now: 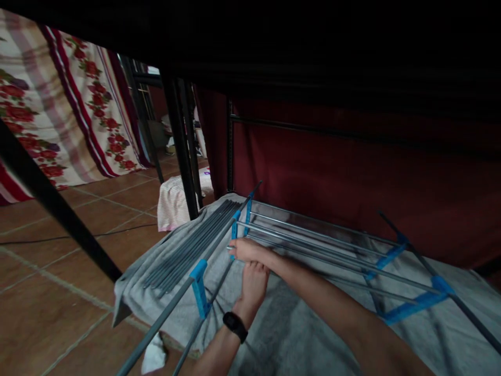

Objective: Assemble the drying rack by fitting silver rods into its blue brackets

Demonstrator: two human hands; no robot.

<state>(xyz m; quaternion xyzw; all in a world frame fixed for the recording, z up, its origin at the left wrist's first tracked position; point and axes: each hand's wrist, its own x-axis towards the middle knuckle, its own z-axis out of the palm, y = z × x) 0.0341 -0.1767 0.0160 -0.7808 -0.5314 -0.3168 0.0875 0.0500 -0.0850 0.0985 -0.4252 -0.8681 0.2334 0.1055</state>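
My right hand (pixel 247 249) closes over the end of a rod (pixel 313 245) at the near blue bracket (pixel 234 230); the fingers wrap the rod end, clamped on it. My left hand (pixel 253 284) lies just below the right, fingers curled upward toward the same joint; whether it pinches anything I cannot tell, since the right hand covers its fingertips. A black watch (pixel 235 326) sits on the left wrist.

The rack (pixel 391 256) lies flat on a grey cloth (pixel 297 324), beyond and to the right of my grip. Its parallel rods run away from my right hand to the far brackets (pixel 415 303). A bundle of loose rods (pixel 188 248) lies on the cloth just left of my grip, apart from the rack. A second blue bracket (pixel 199 287) sits on the side rail (pixel 164 318), near my left hand.

Judged step: seating one rod end into the bracket beside my right hand. The next move likely calls for holding the bracket steady with one hand while the other lines the rod up with its socket.

Hidden or unclear: the socket itself, under my right fingers; the rail's near end, cut off by the frame; the dark frame overhead (pixel 313 42), mostly black. A floral cloth (pixel 58 104) hangs far to the left, over the tile floor (pixel 47 292).
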